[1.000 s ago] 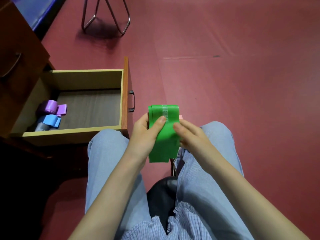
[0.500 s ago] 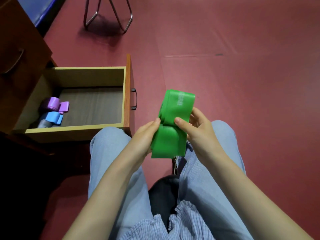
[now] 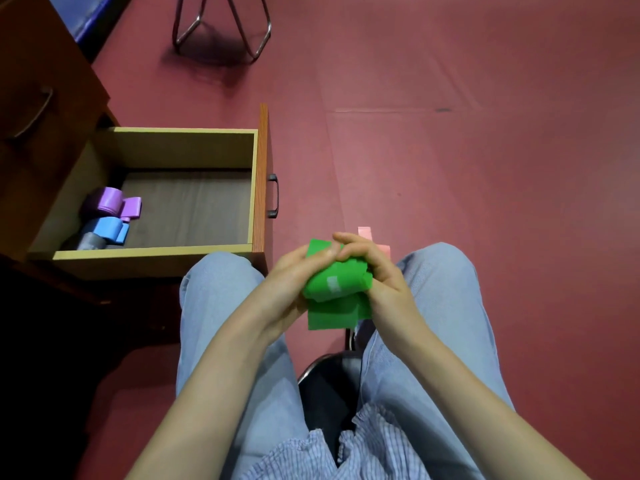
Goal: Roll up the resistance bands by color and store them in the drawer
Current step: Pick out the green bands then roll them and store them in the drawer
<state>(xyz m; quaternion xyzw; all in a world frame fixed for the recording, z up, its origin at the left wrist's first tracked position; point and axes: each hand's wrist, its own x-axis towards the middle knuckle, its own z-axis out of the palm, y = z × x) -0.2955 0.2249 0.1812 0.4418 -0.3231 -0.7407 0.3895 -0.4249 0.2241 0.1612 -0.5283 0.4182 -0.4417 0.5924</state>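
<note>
Knees in pale blue jeans (image 3: pixel 221 289) flank the two hands, which meet just above the gap between them. The left hand (image 3: pixel 287 282) grips the green resistance band (image 3: pixel 332 285) from its own side, with fingers curled underneath and the thumb laid across the top. The right hand (image 3: pixel 377 271) closes on the same band from the other side, its fingers bent over the far upper edge and touching the left thumb. Between the palms the band is bunched into a loose, thick roll with a small white label facing up. A flat green tail hangs out below the hands, towards the person's body.

Just beyond the right hand's fingers a strip of pink band (image 3: pixel 365 234) peeps out; what it lies on is hidden.

To the left of the left hand, and a little farther from the body, stands the open drawer (image 3: pixel 187 133), with its dark handle (image 3: pixel 273 195) on the side nearest the hands. At the drawer's end farthest from the hands lie three rolled bands side by side: a purple roll (image 3: pixel 110 200), a blue roll (image 3: pixel 105 227) touching it, and a grey roll (image 3: pixel 90 241) partly under the blue one. The brown cabinet (image 3: pixel 41 81) rises left of the drawer. Well beyond both hands, bent metal legs (image 3: pixel 221 32) stand on the red floor (image 3: pixel 485 168). A black seat (image 3: pixel 325 386) shows below the hands, between the thighs.
</note>
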